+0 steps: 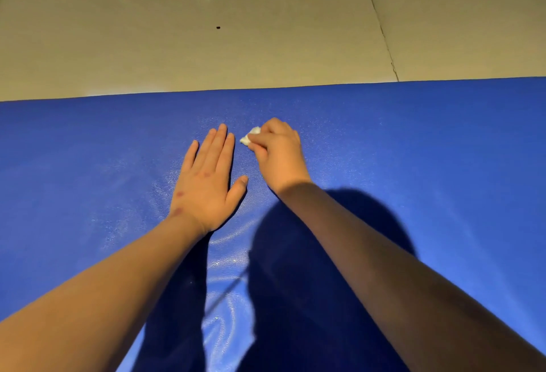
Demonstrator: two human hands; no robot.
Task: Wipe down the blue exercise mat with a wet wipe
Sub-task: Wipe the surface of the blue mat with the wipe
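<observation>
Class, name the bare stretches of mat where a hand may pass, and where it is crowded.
Free: blue mat left of the left hand, and right of the right hand. Crowded: the gap between the hands, around the wet wipe.

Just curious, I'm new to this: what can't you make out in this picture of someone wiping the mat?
Head view only.
The wet wipe: mostly under the right hand; only a white corner shows.
The blue mat: cut off by the left, right and bottom edges.
Near the person, dark shadow hides the mat's surface.
The dark speck on the floor: too small to identify.
</observation>
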